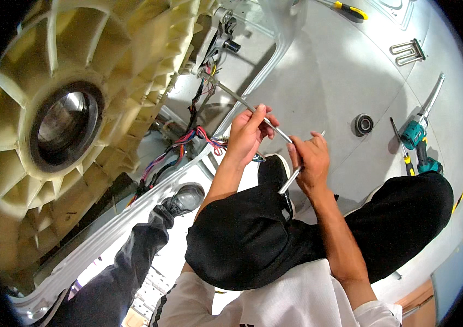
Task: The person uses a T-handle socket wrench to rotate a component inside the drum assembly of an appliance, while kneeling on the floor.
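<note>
My left hand (250,133) is closed around the shaft of a long metal T-handle wrench (231,94), thumb along the top. At the near end, my right hand (310,161) is wrapped round the wrench's crossbar, whose two ends stick out past the fingers. The wrench's far end reaches a metal fitting below the edge of the large cream ribbed plastic tub (16,131); whether it sits on a bolt there is too small to tell. A dark round hub (39,131) with a shiny metal middle fills the tub's centre.
Coloured wires (179,143) hang beside the white metal cabinet frame (267,68). On the grey floor to the right lie a bearing (363,125), a looped heating element (407,53), a yellow-black screwdriver (409,165) and a green power tool (414,133). Another person's shoe (186,199) is at the left.
</note>
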Demonstrator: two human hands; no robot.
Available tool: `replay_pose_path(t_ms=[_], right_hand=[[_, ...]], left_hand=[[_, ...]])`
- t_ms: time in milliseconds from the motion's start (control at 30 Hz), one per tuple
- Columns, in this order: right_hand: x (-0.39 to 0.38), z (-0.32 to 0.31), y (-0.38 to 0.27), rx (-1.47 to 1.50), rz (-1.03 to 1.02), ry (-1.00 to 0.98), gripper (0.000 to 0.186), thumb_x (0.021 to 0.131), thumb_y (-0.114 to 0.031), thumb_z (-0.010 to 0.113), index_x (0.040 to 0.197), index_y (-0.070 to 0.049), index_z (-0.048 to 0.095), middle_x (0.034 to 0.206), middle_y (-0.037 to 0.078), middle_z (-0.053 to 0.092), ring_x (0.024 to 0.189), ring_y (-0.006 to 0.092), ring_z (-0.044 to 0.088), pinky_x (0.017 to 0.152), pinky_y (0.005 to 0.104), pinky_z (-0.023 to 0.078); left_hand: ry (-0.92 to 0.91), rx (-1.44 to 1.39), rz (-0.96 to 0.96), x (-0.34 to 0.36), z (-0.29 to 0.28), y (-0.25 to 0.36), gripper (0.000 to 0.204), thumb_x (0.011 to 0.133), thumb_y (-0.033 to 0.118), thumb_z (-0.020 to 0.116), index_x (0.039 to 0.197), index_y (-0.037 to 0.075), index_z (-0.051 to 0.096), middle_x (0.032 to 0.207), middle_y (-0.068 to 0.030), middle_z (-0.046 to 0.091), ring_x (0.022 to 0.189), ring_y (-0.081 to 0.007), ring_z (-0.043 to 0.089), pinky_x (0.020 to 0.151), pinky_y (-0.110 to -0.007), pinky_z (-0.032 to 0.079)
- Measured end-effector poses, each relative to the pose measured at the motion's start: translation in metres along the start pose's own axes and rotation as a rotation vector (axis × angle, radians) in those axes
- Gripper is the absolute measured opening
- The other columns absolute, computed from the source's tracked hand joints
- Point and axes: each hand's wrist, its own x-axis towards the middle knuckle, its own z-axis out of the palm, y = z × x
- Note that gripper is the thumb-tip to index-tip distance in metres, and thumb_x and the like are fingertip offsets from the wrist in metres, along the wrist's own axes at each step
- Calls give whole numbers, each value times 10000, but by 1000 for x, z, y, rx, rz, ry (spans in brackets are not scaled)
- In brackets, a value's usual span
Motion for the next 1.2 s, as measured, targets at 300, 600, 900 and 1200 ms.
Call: replay_pose_path(t_ms=[300, 600, 900, 1200], right_hand=[[13, -9, -13, 1639, 1398, -339, 277, 892, -257, 532, 927, 16, 564, 504, -83, 209, 446, 63, 232, 523, 243, 323], [-7, -35, -10, 128, 326, 89, 507, 749, -116, 610, 1220, -31, 441, 1235, 202, 455, 1205, 327, 397, 1017, 498, 260], [-1, -24, -10, -308, 37, -126, 331, 719, -104, 634, 1042, -175, 617, 1206, 29, 538, 1262, 259, 372, 1021, 626, 124], [-2, -11, -2, 93, 271, -315, 155, 795, -202, 634, 909, -98, 650, 696, 90, 635, 697, 277, 633, 641, 346, 497]], left_hand=[[-14, -47, 3, -7, -6, 4, 237, 931, 213, 461, 1034, 2, 493, 835, -156, 602, 640, -142, 525, 605, -274, 447], [35, -61, 59, -6, -6, -4, 213, 917, 218, 494, 959, 10, 519, 821, -155, 609, 627, -150, 550, 587, -286, 460], [23, -47, 63, -2, 0, 1, 230, 911, 232, 507, 951, 6, 525, 803, -159, 611, 605, -150, 551, 574, -277, 458], [95, 15, 57, -3, -4, -1, 237, 906, 239, 526, 910, 2, 534, 782, -153, 620, 577, -118, 535, 546, -249, 453]])
